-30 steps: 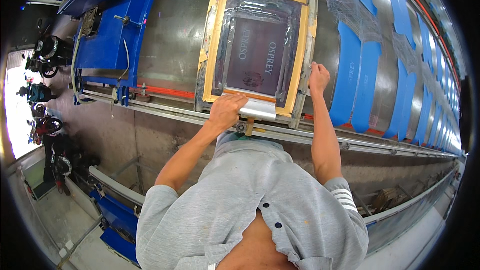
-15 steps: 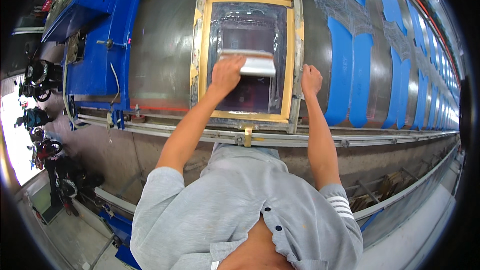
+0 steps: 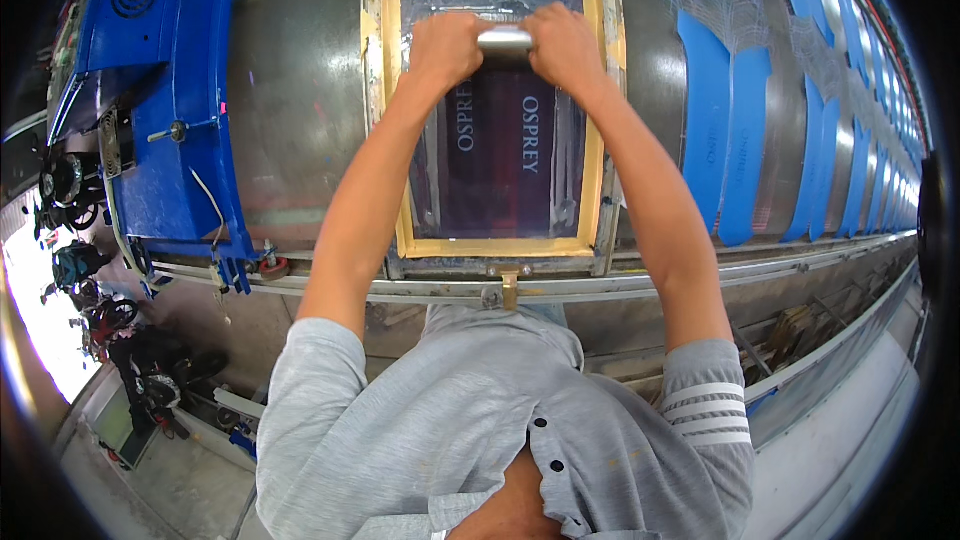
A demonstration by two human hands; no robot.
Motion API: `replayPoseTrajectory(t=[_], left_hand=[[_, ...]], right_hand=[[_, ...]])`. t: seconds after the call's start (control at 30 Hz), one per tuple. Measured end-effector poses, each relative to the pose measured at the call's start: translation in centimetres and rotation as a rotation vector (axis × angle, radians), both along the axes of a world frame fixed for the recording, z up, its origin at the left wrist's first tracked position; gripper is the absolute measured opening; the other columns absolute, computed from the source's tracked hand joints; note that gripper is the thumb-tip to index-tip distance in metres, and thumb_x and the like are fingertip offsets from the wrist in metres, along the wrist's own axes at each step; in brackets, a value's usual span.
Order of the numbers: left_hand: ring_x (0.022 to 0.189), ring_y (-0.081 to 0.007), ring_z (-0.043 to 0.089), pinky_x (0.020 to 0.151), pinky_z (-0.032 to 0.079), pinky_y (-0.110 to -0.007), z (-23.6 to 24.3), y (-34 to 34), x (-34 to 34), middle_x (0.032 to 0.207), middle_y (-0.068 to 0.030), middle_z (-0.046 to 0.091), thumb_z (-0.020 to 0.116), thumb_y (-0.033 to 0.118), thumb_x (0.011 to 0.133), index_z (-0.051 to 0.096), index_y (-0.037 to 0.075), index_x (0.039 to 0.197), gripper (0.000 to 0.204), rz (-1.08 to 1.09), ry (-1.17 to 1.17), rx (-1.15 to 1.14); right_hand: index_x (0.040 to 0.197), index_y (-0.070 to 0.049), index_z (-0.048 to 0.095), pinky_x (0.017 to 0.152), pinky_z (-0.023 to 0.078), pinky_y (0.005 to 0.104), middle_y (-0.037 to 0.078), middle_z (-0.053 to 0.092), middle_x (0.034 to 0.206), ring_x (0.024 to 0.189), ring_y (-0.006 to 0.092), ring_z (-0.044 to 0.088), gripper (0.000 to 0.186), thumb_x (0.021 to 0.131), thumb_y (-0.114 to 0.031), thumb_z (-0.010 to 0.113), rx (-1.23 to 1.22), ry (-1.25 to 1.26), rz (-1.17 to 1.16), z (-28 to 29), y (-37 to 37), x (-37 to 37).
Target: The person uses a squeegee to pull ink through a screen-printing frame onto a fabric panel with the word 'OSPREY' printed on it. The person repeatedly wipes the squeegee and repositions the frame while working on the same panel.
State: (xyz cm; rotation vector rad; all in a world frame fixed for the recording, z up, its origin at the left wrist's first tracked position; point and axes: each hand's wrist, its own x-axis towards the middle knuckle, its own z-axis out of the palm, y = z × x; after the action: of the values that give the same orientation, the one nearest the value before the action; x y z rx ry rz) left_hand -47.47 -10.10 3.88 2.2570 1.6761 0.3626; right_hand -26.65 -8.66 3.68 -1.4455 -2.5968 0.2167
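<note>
Both of my hands grip a squeegee (image 3: 506, 38) with a silvery handle, near the far end of a printing screen. My left hand (image 3: 447, 50) is closed round its left end, and my right hand (image 3: 562, 48) is closed round its right end. The squeegee's blade is hidden by the handle and my fingers. Beneath it lies the dark mesh (image 3: 490, 190) of the screen, with light lettering showing on it. Yellow tape lines the inside of the metal screen frame (image 3: 615, 140), which rests flat on the long table.
Blue cut pieces (image 3: 748, 140) lie in rows on the grey table (image 3: 290, 120) to the right. A blue machine (image 3: 180, 160) stands at the left. A metal rail (image 3: 420, 290) runs along the table's near edge. Motorbikes (image 3: 85, 270) are parked at far left.
My right hand has come from the frame's right side onto the squeegee. The squeegee, with my left hand on it, has moved to the screen's far end.
</note>
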Motion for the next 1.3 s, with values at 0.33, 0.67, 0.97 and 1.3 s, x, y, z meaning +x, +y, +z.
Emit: replayPoseTrajectory(t=[0.33, 0.67, 0.97, 1.3], left_hand=[[0.098, -0.0293, 0.074, 0.081, 0.06, -0.041, 3.0, -29.4, 0.1, 0.111, -0.0113, 0.076, 0.065, -0.004, 0.071, 0.078, 0.016, 0.114, 0.05, 0.003, -0.201, -0.068], [0.087, -0.0348, 0.073, 0.079, 0.059, -0.048, -1.0, 1.9, -1.2, 0.094, -0.0111, 0.076, 0.064, 0.014, 0.081, 0.079, 0.032, 0.113, 0.039, -0.03, 0.134, -0.152], [0.086, -0.032, 0.074, 0.069, 0.06, -0.045, -0.6, -16.6, 0.6, 0.113, -0.0102, 0.075, 0.063, -0.002, 0.077, 0.074, 0.013, 0.115, 0.042, -0.002, -0.16, 0.036], [0.083, -0.0333, 0.075, 0.077, 0.06, -0.046, 1.7, -14.7, 0.2, 0.089, -0.013, 0.077, 0.066, 0.009, 0.079, 0.081, 0.028, 0.11, 0.039, -0.005, 0.019, -0.374]], right_hand=[[0.096, -0.001, 0.069, 0.101, 0.043, 0.0511, 0.013, 0.065, 0.096, 0.104, 0.0308, 0.062, 0.019, 0.078, -0.007, 0.064, -0.091, 0.151, 0.027, 4.5, -28.6, -0.3], [0.094, -0.007, 0.075, 0.091, 0.05, 0.0474, 0.012, 0.071, 0.094, 0.098, 0.0321, 0.066, 0.017, 0.078, -0.01, 0.069, -0.163, -0.088, -0.01, 0.1, 1.8, -0.7], [0.101, -0.003, 0.068, 0.103, 0.043, 0.0519, 0.013, 0.064, 0.101, 0.109, 0.0306, 0.06, 0.024, 0.077, -0.007, 0.066, -0.024, 0.184, 0.036, 0.5, -16.1, 0.7], [0.091, -0.006, 0.074, 0.096, 0.047, 0.0506, 0.012, 0.07, 0.093, 0.102, 0.0305, 0.064, 0.016, 0.077, -0.01, 0.069, -0.223, -0.005, 0.05, 2.1, -15.3, 0.7]])
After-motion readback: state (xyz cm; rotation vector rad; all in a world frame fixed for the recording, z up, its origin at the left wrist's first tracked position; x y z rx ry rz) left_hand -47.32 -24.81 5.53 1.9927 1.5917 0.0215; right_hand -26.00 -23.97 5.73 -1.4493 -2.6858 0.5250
